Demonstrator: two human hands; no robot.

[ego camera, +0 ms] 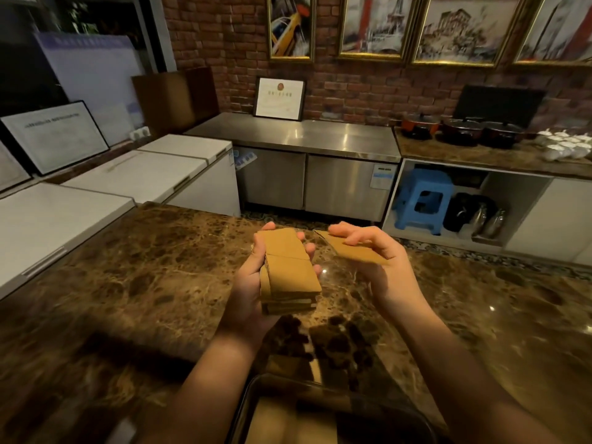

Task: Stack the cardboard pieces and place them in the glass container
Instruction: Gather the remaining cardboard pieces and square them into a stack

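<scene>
Both hands are raised above a brown marble countertop (pixel 134 283), near its far edge. The left hand (pixel 253 283) cradles a stack of cardboard pieces (pixel 290 277) from below and from the left side: the thumb lies along the stack's left edge, and the fingertips (pixel 310 249) curl up around its right edge. The top piece has a crease across it, and the near end of the stack shows several layered edges, roughly squared up.

Just to the right, apart from the stack, the right hand (pixel 381 261) pinches a single cardboard piece (pixel 352 249) between the thumb underneath and the fingers laid close together on top. That piece is tilted, its far corner pointing toward the stack, with a narrow gap between the two.

The glass container (pixel 320 408) sits at the near edge of the view, below and between the forearms, with a dark rim and rounded corners. Something tan shows inside it; what it is cannot be told.

The countertop is bare to the left and right of the hands. Beyond its far edge are white chest freezers (pixel 144 177) on the left and a stainless steel counter (pixel 298 136) against the brick wall.
</scene>
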